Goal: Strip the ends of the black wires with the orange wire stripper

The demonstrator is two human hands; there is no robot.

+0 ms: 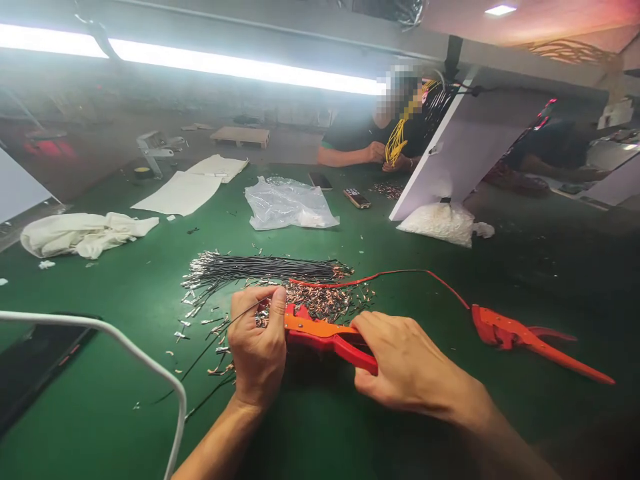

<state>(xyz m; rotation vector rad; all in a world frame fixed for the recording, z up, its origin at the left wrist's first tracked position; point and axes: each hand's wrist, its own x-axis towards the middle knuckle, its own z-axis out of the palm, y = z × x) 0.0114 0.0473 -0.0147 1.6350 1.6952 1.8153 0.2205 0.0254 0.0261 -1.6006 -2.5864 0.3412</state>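
My left hand [257, 343] pinches a thin black wire [245, 311] between thumb and fingers, its long tail trailing down to the left. In my right hand [410, 363] are the handles of an orange-red wire stripper [320, 329]; its jaws sit right by my left thumb. Whether the wire's end is inside the jaws is hidden. Just behind lies a bundle of black wires [265, 267] with metal terminals at the left and bare copper at the right. A heap of copper and black insulation scraps [325, 300] spreads beneath the stripper.
A second orange tool [515, 330] rests at right, near a red strip [400, 272]. Behind are a clear plastic bag [287, 203], two phones [357, 198], a white cloth [85, 233] and a bag of white pieces [440, 223]. A white cable [150, 357] crosses front left. Opposite, a person [350, 143] handles yellow wires.
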